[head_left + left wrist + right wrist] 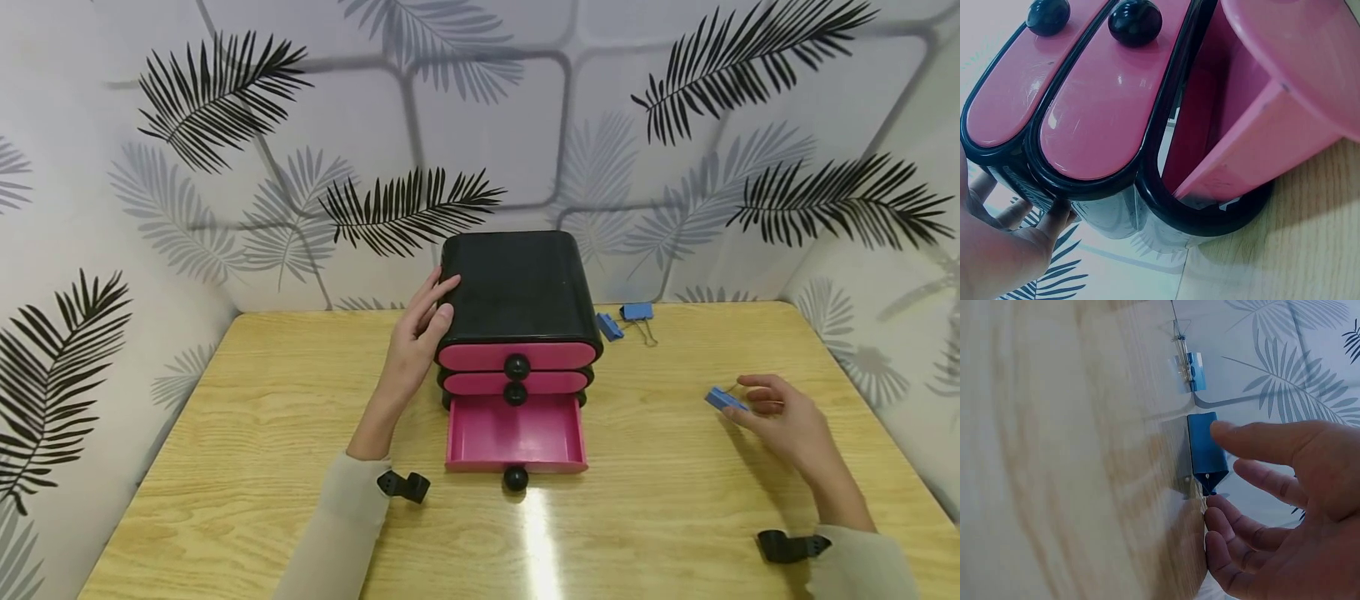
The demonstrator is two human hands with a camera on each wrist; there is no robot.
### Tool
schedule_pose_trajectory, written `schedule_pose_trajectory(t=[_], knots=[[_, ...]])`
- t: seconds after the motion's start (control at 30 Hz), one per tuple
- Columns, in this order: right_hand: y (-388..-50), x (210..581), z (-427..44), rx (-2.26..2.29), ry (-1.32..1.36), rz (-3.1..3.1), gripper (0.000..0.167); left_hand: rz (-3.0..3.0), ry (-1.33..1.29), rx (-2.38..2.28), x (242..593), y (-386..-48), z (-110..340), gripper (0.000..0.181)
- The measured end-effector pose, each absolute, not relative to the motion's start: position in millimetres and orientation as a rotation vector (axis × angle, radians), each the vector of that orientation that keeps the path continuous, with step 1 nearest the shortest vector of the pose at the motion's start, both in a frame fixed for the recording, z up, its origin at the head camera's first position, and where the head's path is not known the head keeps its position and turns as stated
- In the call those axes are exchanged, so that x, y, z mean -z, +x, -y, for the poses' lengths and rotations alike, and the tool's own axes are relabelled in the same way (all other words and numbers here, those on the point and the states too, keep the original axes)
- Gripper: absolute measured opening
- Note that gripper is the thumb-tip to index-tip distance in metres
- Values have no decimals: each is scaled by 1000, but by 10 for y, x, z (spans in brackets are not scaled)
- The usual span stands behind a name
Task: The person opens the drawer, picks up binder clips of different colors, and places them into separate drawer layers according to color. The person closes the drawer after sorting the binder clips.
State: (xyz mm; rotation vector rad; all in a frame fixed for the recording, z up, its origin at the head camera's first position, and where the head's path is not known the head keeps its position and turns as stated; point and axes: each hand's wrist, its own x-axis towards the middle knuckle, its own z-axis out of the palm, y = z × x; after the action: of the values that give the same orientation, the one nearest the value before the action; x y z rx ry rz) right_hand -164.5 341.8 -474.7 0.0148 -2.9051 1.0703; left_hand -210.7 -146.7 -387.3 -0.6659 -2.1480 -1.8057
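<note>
Clip (724, 399) seems light, stiff; hold its body (1205, 447). Your right hand (791, 421) pinches it; your relaxed left hand (414, 337) touches the cabinet (517, 287).

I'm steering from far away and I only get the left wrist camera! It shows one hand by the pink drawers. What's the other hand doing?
Observer: The right hand is holding a blue binder clip, with its thumb against the clip's blue body.
Operator: Ooh, a clip! Are there any more that I can't see?
Observer: Yes, the head view shows two more blue clips on the table, to the right of the drawer unit and towards the back.
</note>
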Motion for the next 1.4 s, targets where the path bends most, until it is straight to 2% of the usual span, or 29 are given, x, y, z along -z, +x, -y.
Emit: schedule_pose_trajectory(t=[0.23,0.57,1.13,1.4], knots=[[-1646,4760,-3419,-1082,9,2919,55,2148,-668,1806,3855,-2119,1467,45],[-1657,4758,-3382,-1027,-49,2911,39,2147,-657,1811,3854,-2115,1463,45],[-1630,4687,-3344,-1070,-94,2831,33,2150,-661,1798,3856,-2116,1457,45],[-1614,4551,-3276,-1215,-117,2703,38,2147,-663,1803,3853,-2118,1461,45]])
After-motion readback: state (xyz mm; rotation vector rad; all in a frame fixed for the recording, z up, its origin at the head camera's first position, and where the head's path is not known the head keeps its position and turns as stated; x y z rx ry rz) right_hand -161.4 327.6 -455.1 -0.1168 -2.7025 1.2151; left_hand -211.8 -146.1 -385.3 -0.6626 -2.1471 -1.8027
